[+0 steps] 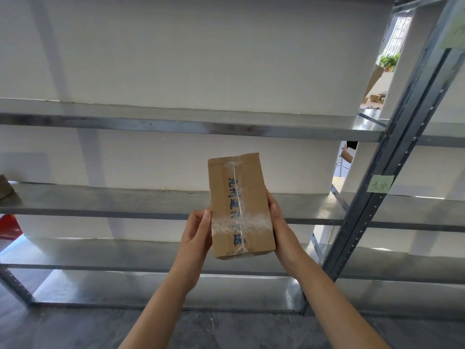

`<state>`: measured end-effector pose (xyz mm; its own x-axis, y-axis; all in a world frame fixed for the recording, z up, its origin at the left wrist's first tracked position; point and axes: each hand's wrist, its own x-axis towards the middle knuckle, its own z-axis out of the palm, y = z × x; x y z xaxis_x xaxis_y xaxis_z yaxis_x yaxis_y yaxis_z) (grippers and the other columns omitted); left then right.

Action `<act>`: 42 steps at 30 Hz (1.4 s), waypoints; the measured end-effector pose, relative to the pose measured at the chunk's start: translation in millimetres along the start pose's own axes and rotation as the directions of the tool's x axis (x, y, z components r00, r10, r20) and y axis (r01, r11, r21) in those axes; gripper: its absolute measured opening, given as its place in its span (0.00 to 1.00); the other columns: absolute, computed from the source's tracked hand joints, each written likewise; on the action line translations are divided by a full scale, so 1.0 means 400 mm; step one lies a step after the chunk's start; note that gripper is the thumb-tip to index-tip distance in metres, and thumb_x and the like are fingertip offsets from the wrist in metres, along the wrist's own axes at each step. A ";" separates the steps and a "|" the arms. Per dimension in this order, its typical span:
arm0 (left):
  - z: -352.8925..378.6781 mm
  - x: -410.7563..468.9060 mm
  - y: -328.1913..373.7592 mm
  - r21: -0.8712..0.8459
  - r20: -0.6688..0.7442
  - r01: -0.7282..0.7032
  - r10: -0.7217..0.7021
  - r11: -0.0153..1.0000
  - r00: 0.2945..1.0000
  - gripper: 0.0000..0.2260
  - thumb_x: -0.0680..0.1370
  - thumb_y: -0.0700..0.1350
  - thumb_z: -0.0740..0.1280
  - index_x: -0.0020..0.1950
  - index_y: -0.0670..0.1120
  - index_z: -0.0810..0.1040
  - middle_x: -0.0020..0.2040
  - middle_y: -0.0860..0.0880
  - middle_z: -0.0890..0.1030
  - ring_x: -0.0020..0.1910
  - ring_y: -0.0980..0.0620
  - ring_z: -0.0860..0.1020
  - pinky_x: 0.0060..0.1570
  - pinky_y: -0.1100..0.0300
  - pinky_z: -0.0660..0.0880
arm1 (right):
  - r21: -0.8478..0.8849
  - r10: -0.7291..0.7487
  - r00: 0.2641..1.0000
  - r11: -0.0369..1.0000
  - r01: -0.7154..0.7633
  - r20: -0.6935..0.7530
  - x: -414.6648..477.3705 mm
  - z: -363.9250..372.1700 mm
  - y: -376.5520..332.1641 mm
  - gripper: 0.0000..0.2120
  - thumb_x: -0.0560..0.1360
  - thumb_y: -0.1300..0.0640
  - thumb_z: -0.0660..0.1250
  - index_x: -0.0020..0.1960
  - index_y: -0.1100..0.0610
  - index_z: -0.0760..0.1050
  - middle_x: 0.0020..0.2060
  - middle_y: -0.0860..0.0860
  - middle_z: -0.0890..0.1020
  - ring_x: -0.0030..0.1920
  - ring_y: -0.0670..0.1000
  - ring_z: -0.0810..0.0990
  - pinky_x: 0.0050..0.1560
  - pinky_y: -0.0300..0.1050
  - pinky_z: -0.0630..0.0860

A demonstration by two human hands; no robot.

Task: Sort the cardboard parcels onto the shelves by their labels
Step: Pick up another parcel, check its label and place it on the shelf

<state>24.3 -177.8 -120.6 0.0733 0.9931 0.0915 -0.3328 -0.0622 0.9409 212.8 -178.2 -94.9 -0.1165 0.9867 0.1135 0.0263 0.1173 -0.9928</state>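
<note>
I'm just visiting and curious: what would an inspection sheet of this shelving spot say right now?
Surface: metal shelves, mostly bare; dark floor below.
Job's things: one taped cardboard parcel with blue handwriting, held up in front of the shelves; a green note on the upright post, another green note higher up.
Clutter: edge of a brown item at far left of the middle shelf; something red at lower left.
Hands: left hand and right hand grip the parcel's long sides, fingers mostly hidden behind it.
Cables: nothing seen.
Surroundings: white wall; plant and boxes visible beyond.
</note>
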 end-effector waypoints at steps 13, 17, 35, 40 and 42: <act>-0.025 0.010 0.006 0.054 0.056 -0.039 0.036 0.998 0.998 0.13 0.77 0.56 0.64 0.53 0.48 0.75 0.49 0.53 0.84 0.47 0.53 0.82 0.51 0.56 0.78 | 0.185 0.180 0.980 0.964 -0.193 0.086 0.011 0.012 -0.001 0.36 0.74 0.28 0.46 0.76 0.42 0.65 0.67 0.48 0.80 0.66 0.49 0.79 0.64 0.48 0.76; -0.043 0.004 -0.007 0.074 0.075 -0.022 0.017 0.997 0.997 0.13 0.80 0.59 0.65 0.52 0.50 0.75 0.48 0.54 0.84 0.47 0.55 0.82 0.48 0.61 0.79 | 0.123 0.155 0.982 0.978 -0.168 0.111 0.014 0.010 0.000 0.38 0.72 0.27 0.44 0.77 0.41 0.61 0.70 0.47 0.77 0.68 0.48 0.78 0.66 0.47 0.76; -0.019 0.013 0.042 0.344 0.103 0.001 -0.039 0.939 0.994 0.34 0.76 0.65 0.57 0.79 0.66 0.46 0.70 0.62 0.69 0.56 0.67 0.77 0.48 0.70 0.77 | 0.337 0.166 0.972 0.917 -0.214 0.166 0.000 0.019 -0.012 0.47 0.62 0.29 0.73 0.73 0.54 0.69 0.64 0.56 0.82 0.64 0.57 0.82 0.57 0.50 0.82; -0.034 0.021 0.036 0.364 0.077 0.011 -0.042 0.931 0.996 0.43 0.65 0.78 0.63 0.77 0.71 0.55 0.66 0.55 0.76 0.63 0.52 0.79 0.62 0.51 0.78 | 0.375 0.204 0.969 0.895 -0.242 0.138 -0.004 0.009 -0.027 0.33 0.73 0.34 0.60 0.70 0.53 0.73 0.60 0.55 0.85 0.60 0.54 0.84 0.52 0.47 0.83; -0.037 0.025 0.038 0.338 0.038 -0.012 -0.001 0.941 0.999 0.39 0.66 0.74 0.68 0.76 0.70 0.61 0.64 0.52 0.81 0.62 0.50 0.81 0.63 0.48 0.78 | 0.370 0.233 0.966 0.892 -0.259 0.113 -0.004 -0.001 -0.030 0.28 0.76 0.35 0.55 0.66 0.51 0.76 0.57 0.52 0.86 0.56 0.52 0.86 0.49 0.45 0.84</act>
<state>6.1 -167.2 -110.2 0.1093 0.9886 0.1032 0.0035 -0.1042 0.9945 213.2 -181.0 -83.0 -0.2189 0.9675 -0.1264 -0.3134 -0.1924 -0.9299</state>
